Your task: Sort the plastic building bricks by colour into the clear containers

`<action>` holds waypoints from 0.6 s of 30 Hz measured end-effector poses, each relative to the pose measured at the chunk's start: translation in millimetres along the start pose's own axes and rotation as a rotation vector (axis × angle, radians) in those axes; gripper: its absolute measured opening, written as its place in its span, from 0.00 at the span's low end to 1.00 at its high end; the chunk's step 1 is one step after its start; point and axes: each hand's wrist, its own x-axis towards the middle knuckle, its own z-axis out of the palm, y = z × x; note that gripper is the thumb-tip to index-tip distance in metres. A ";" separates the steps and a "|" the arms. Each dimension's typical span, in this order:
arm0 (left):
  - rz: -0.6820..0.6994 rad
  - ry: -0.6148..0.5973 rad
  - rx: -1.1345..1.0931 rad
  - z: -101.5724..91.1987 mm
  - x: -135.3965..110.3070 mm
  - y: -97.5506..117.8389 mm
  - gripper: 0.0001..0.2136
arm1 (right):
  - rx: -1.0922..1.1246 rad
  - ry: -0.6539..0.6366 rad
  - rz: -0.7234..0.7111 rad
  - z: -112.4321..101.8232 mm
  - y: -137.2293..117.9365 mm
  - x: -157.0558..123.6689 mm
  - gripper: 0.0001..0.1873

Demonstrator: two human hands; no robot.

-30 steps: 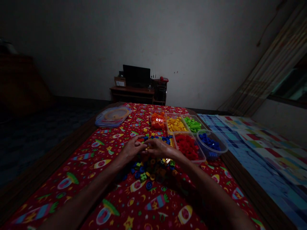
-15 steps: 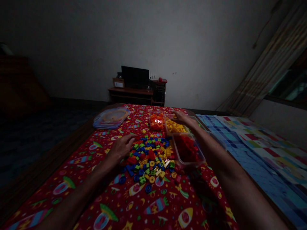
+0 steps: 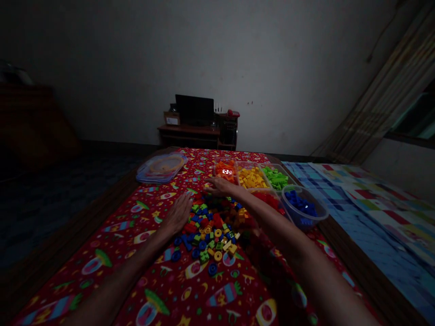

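Observation:
A pile of mixed toy building bricks (image 3: 210, 231), in blue, green, yellow and red, lies loose on the cloth in front of me. At its left edge my left hand (image 3: 180, 213) rests flat, fingers stretched forward, holding nothing. My right hand (image 3: 221, 186) reaches over the pile's far edge, its fingers apart and pointing left, with nothing visible in them. Just beyond it is a clear tub of orange bricks (image 3: 224, 168). Alongside stand tubs of yellow bricks (image 3: 252, 177), green bricks (image 3: 276, 177) and red bricks (image 3: 267, 198), the red ones partly hidden by my right forearm.
A round bowl of blue bricks (image 3: 301, 206) stands near the table's right edge. Stacked clear lids (image 3: 161, 167) lie at the far left. The red patterned tablecloth (image 3: 132, 267) covers the table. A bed (image 3: 360, 213) is to the right; a desk with a monitor (image 3: 195, 110) is ahead.
My right hand has moved left and nearer, from the yellow tub to the pile's far edge, uncovering the green and blue bricks. My left hand has flattened at the pile's left edge.

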 end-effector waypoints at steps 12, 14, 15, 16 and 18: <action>-0.215 -0.057 -0.296 7.4 46.7 59.1 0.23 | 0.257 -0.213 -0.026 -10.0 -6.3 -20.5 0.21; -0.195 -0.103 -0.315 7.1 47.1 71.0 0.23 | 0.383 -0.245 -0.017 -21.5 -7.3 -41.7 0.23; -0.181 -0.118 -0.317 6.7 46.1 76.3 0.22 | 0.429 -0.262 -0.004 -26.4 -8.2 -52.1 0.24; -0.165 -0.136 -0.317 6.2 44.6 80.8 0.22 | 0.457 -0.273 0.007 -30.6 -9.2 -62.1 0.26; -0.123 -0.178 -0.313 4.9 41.3 86.9 0.20 | 0.452 -0.253 0.025 -36.9 -11.5 -79.9 0.29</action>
